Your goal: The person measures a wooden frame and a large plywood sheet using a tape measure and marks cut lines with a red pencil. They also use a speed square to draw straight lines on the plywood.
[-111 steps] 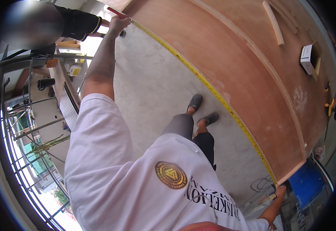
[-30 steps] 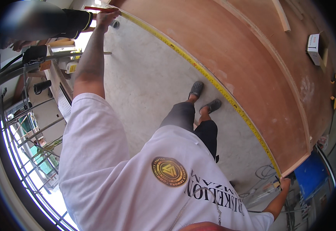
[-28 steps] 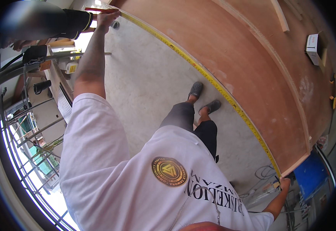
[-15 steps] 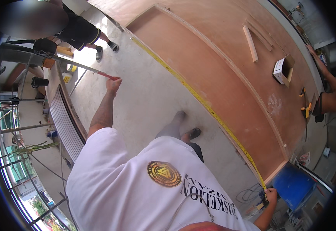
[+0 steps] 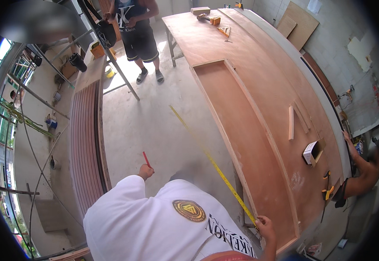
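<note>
My left hand is closed around a red pencil that points up and away, over the concrete floor. Near the front end of a long wooden frame, my right hand grips a tape measure, its case mostly hidden by the fingers. From it the yellow blade runs far out to the left, its far end free above the floor. The wooden frame lies on a large plywood-topped table, and the blade passes beside the frame's left edge.
Across the room stands a person; another person's arm reaches over the table's right edge. On the table are an open box, wood strips, yellow clamps and a drill. Slatted panels lie left.
The blade has come off the frame's left edge and swung out over the floor. My left hand has lowered toward my body with the pencil. The view has turned.
</note>
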A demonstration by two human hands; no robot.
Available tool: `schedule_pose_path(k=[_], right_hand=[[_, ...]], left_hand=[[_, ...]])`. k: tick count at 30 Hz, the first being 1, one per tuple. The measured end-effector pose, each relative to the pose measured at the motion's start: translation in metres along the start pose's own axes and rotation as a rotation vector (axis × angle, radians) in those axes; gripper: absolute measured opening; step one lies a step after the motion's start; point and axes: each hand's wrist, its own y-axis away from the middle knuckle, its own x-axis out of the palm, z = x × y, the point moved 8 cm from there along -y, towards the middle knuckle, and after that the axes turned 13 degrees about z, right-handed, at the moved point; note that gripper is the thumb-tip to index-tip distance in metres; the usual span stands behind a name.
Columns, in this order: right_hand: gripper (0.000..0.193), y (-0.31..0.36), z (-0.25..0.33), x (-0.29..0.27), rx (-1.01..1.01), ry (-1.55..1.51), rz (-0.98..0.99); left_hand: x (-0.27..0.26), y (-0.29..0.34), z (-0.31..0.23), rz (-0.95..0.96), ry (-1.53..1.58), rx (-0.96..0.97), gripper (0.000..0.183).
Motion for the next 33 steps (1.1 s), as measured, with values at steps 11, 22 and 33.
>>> schedule_pose_path(k=[11, 22, 33], right_hand=[[0.068, -0.186, 0.134, 0.156, -0.196, 0.004, -0.039], [0.067, -0.329, 0.364, 0.249, -0.398, -0.526, 0.009], [0.079, -0.492, 0.648, 0.182, -0.654, -0.662, 0.05]], left_hand=[[-0.161, -0.124, -0.098, 0.034, 0.092, 0.227, 0.017], [-0.286, -0.281, -0.068, 0.171, -0.009, 0.049, 0.019], [-0.345, -0.441, -0.256, 0.155, -0.033, 0.192, 0.021]])
